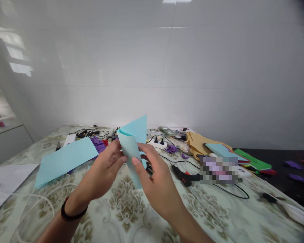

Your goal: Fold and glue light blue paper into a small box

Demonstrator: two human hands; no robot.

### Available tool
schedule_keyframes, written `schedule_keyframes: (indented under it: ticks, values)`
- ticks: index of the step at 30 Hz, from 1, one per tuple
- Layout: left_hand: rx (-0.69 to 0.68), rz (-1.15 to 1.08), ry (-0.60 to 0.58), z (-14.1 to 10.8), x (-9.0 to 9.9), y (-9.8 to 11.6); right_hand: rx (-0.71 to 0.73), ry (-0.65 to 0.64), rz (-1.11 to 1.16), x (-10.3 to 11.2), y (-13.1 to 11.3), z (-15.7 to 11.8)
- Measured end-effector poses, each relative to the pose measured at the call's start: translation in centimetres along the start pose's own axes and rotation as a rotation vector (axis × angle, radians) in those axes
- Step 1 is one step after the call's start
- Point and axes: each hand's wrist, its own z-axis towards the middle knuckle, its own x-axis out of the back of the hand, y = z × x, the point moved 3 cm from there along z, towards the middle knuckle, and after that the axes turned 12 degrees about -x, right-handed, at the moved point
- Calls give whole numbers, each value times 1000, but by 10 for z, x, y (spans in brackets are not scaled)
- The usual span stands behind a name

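Item: a folded blue paper (129, 148), held in the air, nearer the wearer than the power strip (157, 144) and to its left. It stands near upright, leaning slightly; the layers gape at the top and a pointed flap rises behind.

Left hand (101, 170): thumb and fingers narrow at the paper's left edge, thumb tip in front. Right hand (154, 172): thumb pressed on the near panel, fingers behind, pinching it. The contact behind the panel is hidden.

Handling, as judged: very light; stiff enough to stand by itself, yet easily bent; not notably slippery; liable to crease or dent under a hard thumb. Best hold: flat pads low on the doubled panel, with light support along the left edge, leaving the single-layer flap free.

Also noted: loose sheets (67, 161) well left of the power strip; a glue gun (182, 175) nearer and right of it.
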Motion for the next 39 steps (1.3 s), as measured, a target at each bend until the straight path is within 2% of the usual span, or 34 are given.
schedule_keyframes:
  ticks: [2,6,13,20,26,29,32,39]
  values:
    - [-23,-14,9,-1,-1,0,58,-4,-11,-2,-3,-2]
    - [-30,-86,29,-4,-6,-1,83,-9,27,-7,-3,-5]
    - [92,-262,135,-11,-15,-12,87,79,60,-13,5,-6]
    - [-23,-143,185,-6,-14,-1,124,183,-35,-13,13,-3]
    - [7,49,208,-7,-10,1,176,120,-11,-14,14,-3]
    - [17,82,205,-6,-9,0,100,89,71,-16,19,-4]
    - [23,-8,151,-2,-12,-6,-51,55,199,-20,29,-4]
    - [102,-158,85,2,-20,-38,-218,-8,417,-27,47,6]
